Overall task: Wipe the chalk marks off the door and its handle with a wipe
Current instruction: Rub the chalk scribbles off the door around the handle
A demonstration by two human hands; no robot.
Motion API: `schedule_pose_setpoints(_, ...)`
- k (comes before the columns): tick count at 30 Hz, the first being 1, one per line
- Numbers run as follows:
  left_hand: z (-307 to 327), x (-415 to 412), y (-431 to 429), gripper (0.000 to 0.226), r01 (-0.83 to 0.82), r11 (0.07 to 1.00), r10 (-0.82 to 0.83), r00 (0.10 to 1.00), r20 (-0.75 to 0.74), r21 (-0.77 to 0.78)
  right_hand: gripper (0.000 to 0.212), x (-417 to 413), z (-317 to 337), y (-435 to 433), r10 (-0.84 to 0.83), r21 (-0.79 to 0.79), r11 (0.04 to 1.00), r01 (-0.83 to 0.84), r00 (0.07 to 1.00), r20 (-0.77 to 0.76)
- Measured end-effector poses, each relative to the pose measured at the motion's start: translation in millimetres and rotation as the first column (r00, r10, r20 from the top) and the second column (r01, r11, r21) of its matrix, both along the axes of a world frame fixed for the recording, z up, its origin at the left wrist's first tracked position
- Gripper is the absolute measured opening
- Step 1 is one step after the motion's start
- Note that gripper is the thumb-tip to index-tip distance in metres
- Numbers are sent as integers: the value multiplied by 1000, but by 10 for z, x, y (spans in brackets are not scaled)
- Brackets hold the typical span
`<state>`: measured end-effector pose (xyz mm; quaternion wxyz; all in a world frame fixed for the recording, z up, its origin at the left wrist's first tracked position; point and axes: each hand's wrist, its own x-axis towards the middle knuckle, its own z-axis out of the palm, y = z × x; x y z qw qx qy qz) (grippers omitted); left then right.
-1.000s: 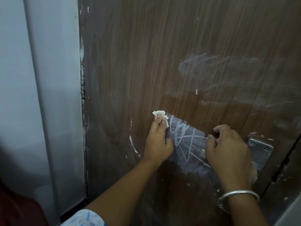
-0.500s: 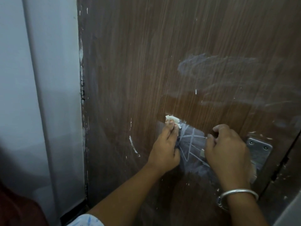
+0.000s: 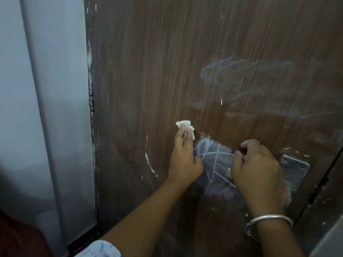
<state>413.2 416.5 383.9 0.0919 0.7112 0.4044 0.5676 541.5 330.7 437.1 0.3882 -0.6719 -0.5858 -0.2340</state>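
Note:
A brown wooden door (image 3: 167,71) fills the view. White chalk scribbles (image 3: 213,160) over a smeared patch lie between my hands. My left hand (image 3: 183,156) presses a small crumpled white wipe (image 3: 186,126) flat against the door with its fingertips, just up and left of the scribbles. My right hand (image 3: 258,175) is curled round the door handle, which it mostly hides; only a metal tip (image 3: 228,172) shows. The handle's metal plate (image 3: 295,167) sits to the right. A fainter smeared chalk patch (image 3: 241,75) lies higher on the door.
A pale wall (image 3: 46,108) and the door's left edge (image 3: 91,101) stand at the left. The door's right edge and frame (image 3: 324,182) run down at the far right. A short chalk streak (image 3: 149,163) marks the door left of my hand.
My left hand slid the wipe right and down onto the scribbles, then back up and left to where it began. The right hand stayed on the handle.

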Motion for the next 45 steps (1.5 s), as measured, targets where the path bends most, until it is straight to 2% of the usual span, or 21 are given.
schedule_pose_setpoints(4,-57,103,-97,79,10,1000,-10,999,-50,10,25,-5,3,-10,-11,7,1000,11,1000,3)
schedule_pose_setpoints(10,-194,138,-231,73,68,991,-28,951,-309,117,25,-16,1,-14,-16,25,1000,16,1000,3)
schedule_pose_setpoints(16,-153,77,-224,69,61,974,42,898,-439,217,24,-11,9,-14,-7,35,999,7,1000,-15)
schedule_pose_setpoints(19,-96,29,-174,77,0,991,57,908,-415,137,24,-8,8,-17,-6,37,999,6,1000,0)
schedule_pose_setpoints(22,-30,80,-168,84,-58,998,67,952,-298,38,23,-11,1,-22,-9,43,999,9,1000,8)
schedule_pose_setpoints(25,-52,167,-233,81,-30,997,47,963,-266,68,23,-15,1,-25,-2,53,999,2,1000,7)
schedule_pose_setpoints(32,-219,266,-351,73,164,967,-77,916,-394,194,23,10,-15,-8,28,100,995,-28,1000,2)
schedule_pose_setpoints(34,-245,289,-382,69,229,948,-119,900,-420,222,18,22,-15,-20,89,198,977,-75,994,-60)
schedule_pose_setpoints(35,-246,298,-387,67,250,940,-127,888,-443,233,14,23,-13,-34,137,294,951,-99,985,-108)
schedule_pose_setpoints(38,-228,306,-380,70,222,937,-68,873,-482,270,11,36,-37,-109,287,621,777,-97,934,-213)
schedule_pose_setpoints(40,-217,312,-386,78,166,949,-17,874,-485,266,11,122,-52,-167,332,698,713,-71,911,-246)
schedule_pose_setpoints(42,-230,336,-391,83,131,959,5,879,-478,250,12,306,-98,-236,257,670,742,-26,934,-249)
schedule_pose_setpoints(45,-273,429,-420,87,145,971,-44,890,-455,191,16,572,-178,-327,117,543,838,58,952,-283)
